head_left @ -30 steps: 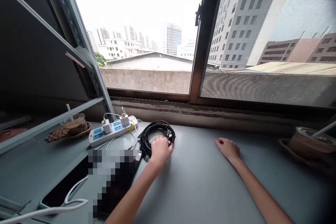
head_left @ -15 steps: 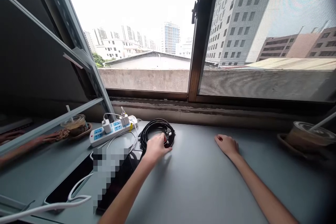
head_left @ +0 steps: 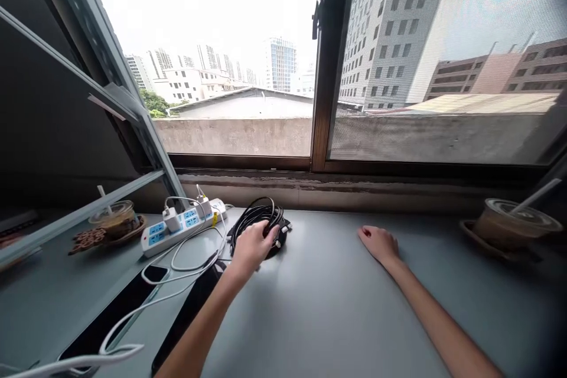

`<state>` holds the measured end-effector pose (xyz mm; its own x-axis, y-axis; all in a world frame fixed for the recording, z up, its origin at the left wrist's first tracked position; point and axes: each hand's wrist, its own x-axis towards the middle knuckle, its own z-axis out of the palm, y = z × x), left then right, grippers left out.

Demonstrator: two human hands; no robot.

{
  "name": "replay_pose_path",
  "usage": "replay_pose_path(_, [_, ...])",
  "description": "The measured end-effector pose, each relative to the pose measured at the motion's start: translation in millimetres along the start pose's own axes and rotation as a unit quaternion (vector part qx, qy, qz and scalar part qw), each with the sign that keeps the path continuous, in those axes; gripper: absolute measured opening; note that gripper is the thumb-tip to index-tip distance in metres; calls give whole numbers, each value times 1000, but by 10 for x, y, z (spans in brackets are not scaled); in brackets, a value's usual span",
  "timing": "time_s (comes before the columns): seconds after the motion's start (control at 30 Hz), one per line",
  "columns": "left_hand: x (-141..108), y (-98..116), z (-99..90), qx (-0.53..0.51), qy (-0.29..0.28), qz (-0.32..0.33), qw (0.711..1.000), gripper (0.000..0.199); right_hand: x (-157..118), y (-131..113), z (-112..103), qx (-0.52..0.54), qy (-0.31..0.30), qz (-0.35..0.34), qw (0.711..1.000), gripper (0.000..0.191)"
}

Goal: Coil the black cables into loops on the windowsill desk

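My left hand [head_left: 251, 248] is closed around part of a coiled black cable [head_left: 256, 216] near the back of the grey table. Part of the coil's near side is hidden behind the hand. A few connectors show at the coil's right side. To the right, my right hand [head_left: 378, 243] rests on the table, its fingers curled in and nothing seen in it.
Left of the coil are a white power strip [head_left: 156, 240] with plugs, loose white cables [head_left: 181, 269], a black tablet-like device [head_left: 110, 316] and a cup [head_left: 119, 221]. Another lidded cup [head_left: 509, 227] stands far right. A window [head_left: 315, 130] rises behind.
My left hand has closed on the cable and lifted some loops slightly. The view has shifted a little. At far left, another person's arm has drawn back from beside the cup.
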<state>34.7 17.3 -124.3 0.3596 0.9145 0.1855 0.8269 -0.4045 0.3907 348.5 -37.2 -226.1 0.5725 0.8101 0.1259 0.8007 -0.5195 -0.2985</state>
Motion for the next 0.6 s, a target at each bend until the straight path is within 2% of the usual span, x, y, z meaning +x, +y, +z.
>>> replay_pose_path(0.07, [98,19,-105,-99,73,-30,992,45,-1,-3,1,2,-1,-2,1000,35])
replay_pose_path(0.17, [258,126,-277,-171,175,-68,967,47,-7,-8,3,3,-2,-5,1000,35])
replay_pose_path(0.27, [371,318,-479,-269,218,-23,938,46,-7,-11,11,5,-3,-9,1000,36])
replay_pose_path(0.4, [391,637,-730,-392,278,58,875,36,6,-11,34,9,-2,-14,1000,37])
replay_pose_path(0.5, [305,871,-826,-457,270,96,842,32,6,-19,45,17,-4,-14,1000,36])
replay_pose_path(0.6, [170,1060,-817,-511,195,126,828,35,-15,-40,25,31,-13,-16,999,35])
